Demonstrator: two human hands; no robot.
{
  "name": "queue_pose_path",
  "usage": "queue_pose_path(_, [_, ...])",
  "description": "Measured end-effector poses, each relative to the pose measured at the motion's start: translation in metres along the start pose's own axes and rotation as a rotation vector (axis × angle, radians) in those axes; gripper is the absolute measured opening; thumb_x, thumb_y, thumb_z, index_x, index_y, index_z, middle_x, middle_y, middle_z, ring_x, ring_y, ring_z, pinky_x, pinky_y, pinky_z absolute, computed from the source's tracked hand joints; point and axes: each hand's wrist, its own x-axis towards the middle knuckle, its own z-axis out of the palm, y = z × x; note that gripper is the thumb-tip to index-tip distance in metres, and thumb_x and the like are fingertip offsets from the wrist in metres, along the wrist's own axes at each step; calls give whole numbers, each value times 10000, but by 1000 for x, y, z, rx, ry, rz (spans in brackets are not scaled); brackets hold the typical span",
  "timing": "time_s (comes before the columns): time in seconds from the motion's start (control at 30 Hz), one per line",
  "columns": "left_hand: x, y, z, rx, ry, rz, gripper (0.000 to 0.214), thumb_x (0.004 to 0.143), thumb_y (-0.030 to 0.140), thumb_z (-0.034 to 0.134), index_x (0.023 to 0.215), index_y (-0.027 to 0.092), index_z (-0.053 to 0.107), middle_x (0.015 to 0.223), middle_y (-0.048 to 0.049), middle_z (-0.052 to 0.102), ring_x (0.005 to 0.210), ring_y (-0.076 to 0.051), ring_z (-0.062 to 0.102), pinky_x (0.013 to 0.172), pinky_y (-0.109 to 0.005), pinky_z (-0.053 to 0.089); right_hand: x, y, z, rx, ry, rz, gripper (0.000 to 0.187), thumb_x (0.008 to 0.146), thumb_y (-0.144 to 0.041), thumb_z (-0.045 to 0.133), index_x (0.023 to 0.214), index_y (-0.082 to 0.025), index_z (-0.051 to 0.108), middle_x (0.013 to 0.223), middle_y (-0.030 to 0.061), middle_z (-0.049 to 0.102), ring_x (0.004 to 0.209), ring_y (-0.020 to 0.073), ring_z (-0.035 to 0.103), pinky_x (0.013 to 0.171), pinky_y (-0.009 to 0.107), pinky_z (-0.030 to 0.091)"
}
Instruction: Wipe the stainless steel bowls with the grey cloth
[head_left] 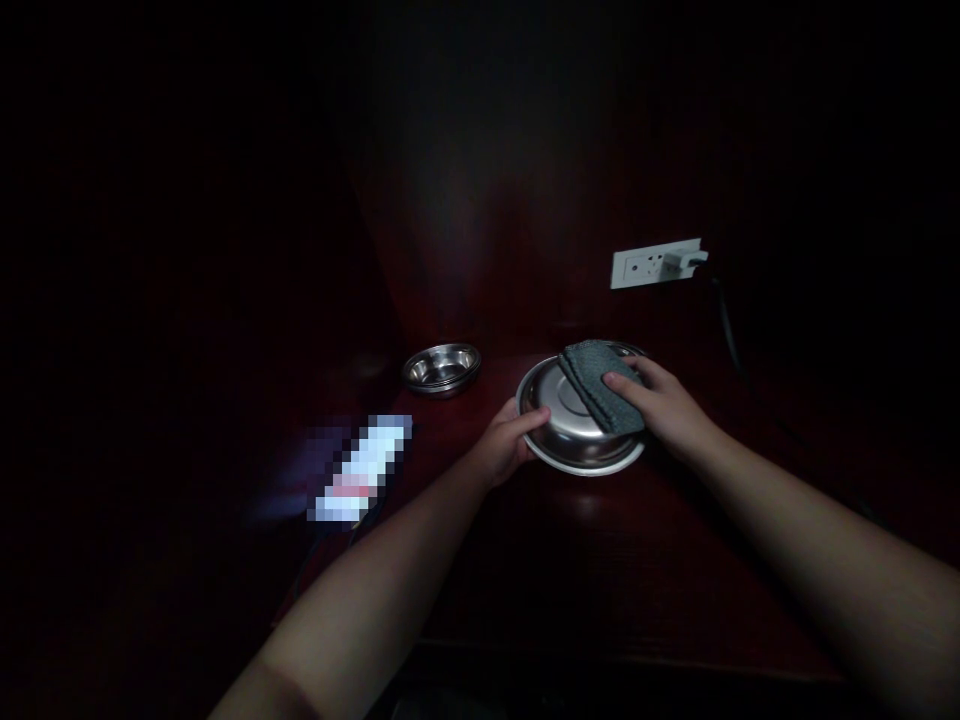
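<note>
A shiny metal bowl (555, 405) is held up with its underside facing me. My left hand (510, 440) grips its left rim, thumb on the outer surface and fingers behind. My right hand (660, 400) is closed on a folded grey-green cloth (600, 385), which lies against the right part of the bowl's base. The thumb presses on the cloth; some of the right fingers are hidden behind it. Behind the held bowl, part of another metal rim shows at the upper right, and I cannot tell what it belongs to.
Stacked metal bowls (442, 370) stand at the back left of the dark red table (585, 570). A lit, pixelated screen (364, 470) leans at the left with a cable below. On the back wall is a white socket plate (637, 266) with a plugged-in adapter (681, 261) and a cord.
</note>
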Motion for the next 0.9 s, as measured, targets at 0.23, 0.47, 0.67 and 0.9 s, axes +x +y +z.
queue_pose_path(0.23, [0, 4, 2, -29, 1, 38, 425, 691, 239, 685, 1093, 159, 570, 989, -104, 673, 848, -221, 652, 757, -352, 514, 0, 2, 1, 28, -30, 14, 410, 659, -502, 690, 949, -225, 603, 883, 33, 648, 769, 209, 614, 683, 343, 491])
queue_pose_path(0.47, [2, 5, 2, -90, 16, 83, 382, 672, 208, 698, 1037, 135, 612, 970, -93, 687, 898, -211, 645, 892, -355, 458, -4, -4, 3, 26, -33, -7, 396, 661, -496, 686, 927, -213, 610, 844, 28, 656, 749, 206, 613, 665, 336, 490])
queue_pose_path(0.67, [1, 7, 3, -110, 44, 67, 321, 684, 211, 690, 989, 135, 627, 928, -82, 695, 888, -208, 649, 874, -343, 463, -5, -5, 3, 44, -36, -41, 356, 668, -483, 685, 892, -215, 616, 838, 21, 650, 734, 198, 608, 651, 322, 479])
queue_pose_path(0.9, [1, 4, 2, -138, 45, 44, 337, 697, 203, 682, 1022, 140, 617, 936, -70, 690, 878, -184, 647, 867, -310, 468, -3, -2, 2, 59, -44, -34, 335, 681, -474, 678, 888, -217, 621, 799, 9, 635, 709, 186, 590, 634, 305, 456])
